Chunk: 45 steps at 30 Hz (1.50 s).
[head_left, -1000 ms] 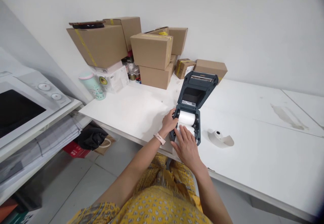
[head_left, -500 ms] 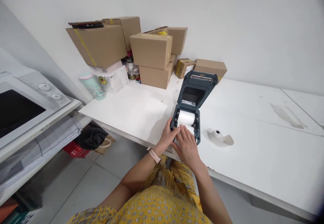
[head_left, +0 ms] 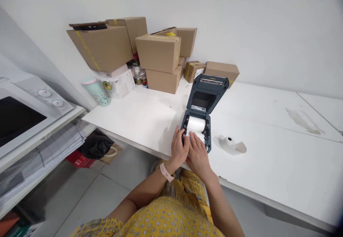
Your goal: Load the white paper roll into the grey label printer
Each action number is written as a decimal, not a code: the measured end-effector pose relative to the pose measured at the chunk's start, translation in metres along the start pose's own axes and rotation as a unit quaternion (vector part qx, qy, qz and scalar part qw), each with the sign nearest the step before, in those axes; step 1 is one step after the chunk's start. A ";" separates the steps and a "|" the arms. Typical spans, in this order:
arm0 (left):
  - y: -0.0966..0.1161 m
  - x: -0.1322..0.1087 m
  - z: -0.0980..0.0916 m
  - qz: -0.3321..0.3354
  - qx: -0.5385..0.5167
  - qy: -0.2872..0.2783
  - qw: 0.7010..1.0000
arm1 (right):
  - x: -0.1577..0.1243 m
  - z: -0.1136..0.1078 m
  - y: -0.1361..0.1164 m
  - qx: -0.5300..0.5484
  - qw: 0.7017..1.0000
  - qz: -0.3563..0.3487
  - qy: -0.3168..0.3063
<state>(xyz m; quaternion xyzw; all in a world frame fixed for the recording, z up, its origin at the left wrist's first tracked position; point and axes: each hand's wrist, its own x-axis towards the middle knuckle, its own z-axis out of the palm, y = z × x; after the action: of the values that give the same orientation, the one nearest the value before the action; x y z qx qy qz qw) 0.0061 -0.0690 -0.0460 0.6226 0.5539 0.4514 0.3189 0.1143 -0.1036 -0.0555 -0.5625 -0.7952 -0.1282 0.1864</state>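
A dark blue-grey label printer (head_left: 209,93) stands on the white table with its lid raised. Inside it lies a white paper roll (head_left: 196,123), with paper coming down toward the front. My left hand (head_left: 179,150) is at the printer's front left corner, fingers pointing up along its edge; whether it grips anything is unclear. Flat on the paper at the front rests my right hand (head_left: 197,153), fingers stretched out and side by side. To the right of the printer is a small white roll (head_left: 229,141) with a loose curled end.
Cardboard boxes (head_left: 158,53) are stacked at the back left, near a mint tumbler (head_left: 97,91). A white microwave (head_left: 32,105) stands at the far left. The white table (head_left: 268,151) extends right, its front edge close to my body.
My left hand has shifted from over the paper to the printer's left edge, its fingers now pointing more upward. My right hand has barely moved. The view has shifted slightly.
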 end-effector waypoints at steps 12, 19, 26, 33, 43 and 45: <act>-0.003 0.001 0.001 0.026 -0.012 0.014 0.999 | 0.000 0.001 0.000 0.002 1.000 -0.003 -0.001; -0.007 0.002 -0.001 0.035 -0.049 0.010 0.998 | 0.001 0.000 0.000 0.010 1.000 -0.003 0.015; 0.000 0.012 0.002 -0.062 -0.173 -0.010 0.983 | 0.003 -0.003 0.002 0.023 1.000 -0.004 0.007; -0.016 0.026 0.006 -0.170 -0.268 -0.056 0.947 | -0.008 -0.020 0.000 0.095 0.995 -0.008 -0.015; -0.016 0.016 0.000 -0.190 -0.299 -0.063 0.933 | 0.083 -0.115 0.114 0.208 0.921 0.134 0.301; -0.019 0.013 -0.001 -0.189 -0.304 -0.069 0.931 | 0.130 -0.118 0.145 0.209 0.926 0.136 0.283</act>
<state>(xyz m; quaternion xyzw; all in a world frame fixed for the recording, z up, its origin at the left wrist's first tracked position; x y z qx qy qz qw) -0.0023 -0.0530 -0.0600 0.4091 0.4739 0.4859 0.6098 0.2305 0.0061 0.1068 -0.5535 -0.6341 -0.0862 0.5330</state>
